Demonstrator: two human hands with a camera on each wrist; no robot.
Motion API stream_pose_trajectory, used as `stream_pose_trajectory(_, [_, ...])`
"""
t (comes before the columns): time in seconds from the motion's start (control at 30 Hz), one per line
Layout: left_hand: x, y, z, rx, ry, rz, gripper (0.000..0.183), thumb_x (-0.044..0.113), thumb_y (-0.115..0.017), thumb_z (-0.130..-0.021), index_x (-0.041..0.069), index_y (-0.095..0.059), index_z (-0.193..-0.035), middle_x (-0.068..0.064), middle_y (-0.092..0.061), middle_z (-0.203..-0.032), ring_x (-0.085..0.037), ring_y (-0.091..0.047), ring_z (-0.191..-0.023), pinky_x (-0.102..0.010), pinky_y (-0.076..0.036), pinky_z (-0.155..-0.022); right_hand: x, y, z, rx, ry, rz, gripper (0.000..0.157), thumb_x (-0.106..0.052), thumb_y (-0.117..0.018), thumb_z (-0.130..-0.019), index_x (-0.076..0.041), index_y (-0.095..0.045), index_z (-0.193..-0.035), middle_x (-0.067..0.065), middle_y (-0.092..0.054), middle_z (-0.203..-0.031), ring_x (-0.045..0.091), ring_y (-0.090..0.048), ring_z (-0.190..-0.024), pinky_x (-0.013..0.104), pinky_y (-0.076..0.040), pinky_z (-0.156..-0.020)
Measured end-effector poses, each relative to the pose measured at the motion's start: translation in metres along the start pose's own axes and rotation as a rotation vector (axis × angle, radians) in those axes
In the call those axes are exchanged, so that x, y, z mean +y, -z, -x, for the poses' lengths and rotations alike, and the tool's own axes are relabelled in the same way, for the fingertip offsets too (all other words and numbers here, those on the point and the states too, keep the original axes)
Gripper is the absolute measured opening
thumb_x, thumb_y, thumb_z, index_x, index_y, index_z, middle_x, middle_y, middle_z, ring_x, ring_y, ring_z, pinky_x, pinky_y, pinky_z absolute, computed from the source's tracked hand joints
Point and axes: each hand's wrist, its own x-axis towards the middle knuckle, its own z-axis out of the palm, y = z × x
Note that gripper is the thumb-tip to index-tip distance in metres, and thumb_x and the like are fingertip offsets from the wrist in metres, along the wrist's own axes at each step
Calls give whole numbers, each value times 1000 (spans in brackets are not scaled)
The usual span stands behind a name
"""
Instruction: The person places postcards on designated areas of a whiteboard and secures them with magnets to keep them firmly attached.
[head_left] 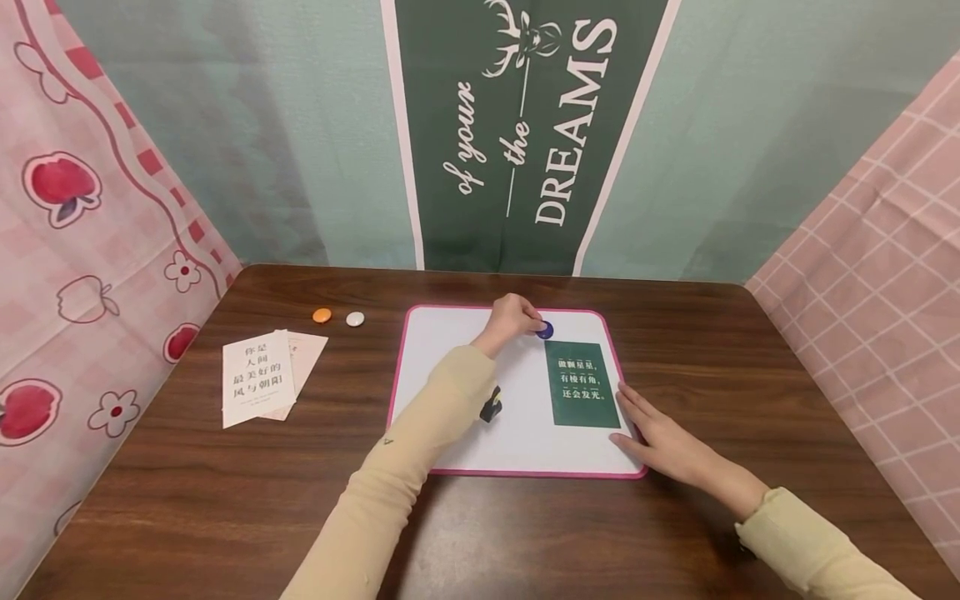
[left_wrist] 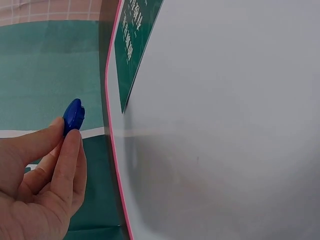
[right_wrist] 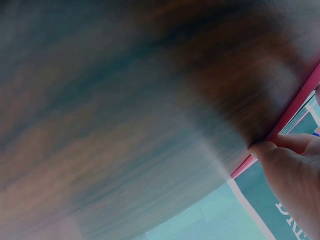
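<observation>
The left hand (head_left: 513,323) pinches the blue disc (head_left: 545,330), which in the head view appears just beyond the green card's (head_left: 585,383) far edge, over the board (head_left: 525,450). Only the left wrist view shows the disc edge-on — its stepped underside visible. The right hand (head_left: 671,442) lies with fingers extended at the board's right edge; its wrist view adds a fingertip against the pink rim (right_wrist: 295,102). The head view alone shows the orange disc (head_left: 322,315), white disc (head_left: 355,318) and pale cards (head_left: 258,379) on the tabletop (head_left: 705,350).
</observation>
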Motion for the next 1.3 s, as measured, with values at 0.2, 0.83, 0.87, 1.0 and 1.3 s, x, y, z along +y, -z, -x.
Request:
stream_pose_trajectory(0.2, [2, -8, -1, -2, 12, -1, 11, 9, -74, -75, 1, -70, -80, -7, -65, -78, -14, -62, -64, -20, -50, -62, 0, 0, 1, -4, -4, -6, 78, -45, -56, -86, 7, -29, -138, 24, -21, -146, 41, -29, -128, 55, -30, -98])
stream_pose_trajectory(0.83, [15, -34, -7, -23, -3, -8, 9, 8, -73, -76, 1, -68, -78, -7, -64, -78, -12, -61, -62, -18, -50, -59, 1, 1, -1, -17, -21, -13, 79, -46, -55, -86, 6, -28, -139, 24, -21, -146, 41, -31, -128, 55, -32, -97])
stream_pose_trajectory(0.87, [15, -35, -7, -24, -5, -15, 9, 9, -73, -76, 1, -68, -78, -7, -64, -78, -12, -61, -62, -18, -50, -59, 1, 1, -1, -18, -22, -13, 79, -46, -55, -86, 6, -27, -139, 23, -20, -146, 41, -31, -128, 54, -32, -97])
stream_pose_trajectory(1.0, [16, -40, -8, -23, -10, -32, 9, 9, -73, -76, 1, -68, -78, -7, -64, -78, -11, -61, -62, -17, -49, -58, 2, 1, -1, -23, -25, -12, 79, -47, -55, -86, 5, -27, -139, 23, -20, -147, 41, -30, -128, 54, -32, -97])
stream_pose_trajectory(1.3, [17, -47, -10, -25, -17, -73, 7, 8, -72, -77, 2, -69, -78, -6, -65, -76, -11, -59, -61, -17, -49, -59, 3, 0, -1, -20, -19, -22, 78, -46, -55, -87, 4, -28, -139, 22, -20, -147, 41, -28, -129, 54, -31, -97])
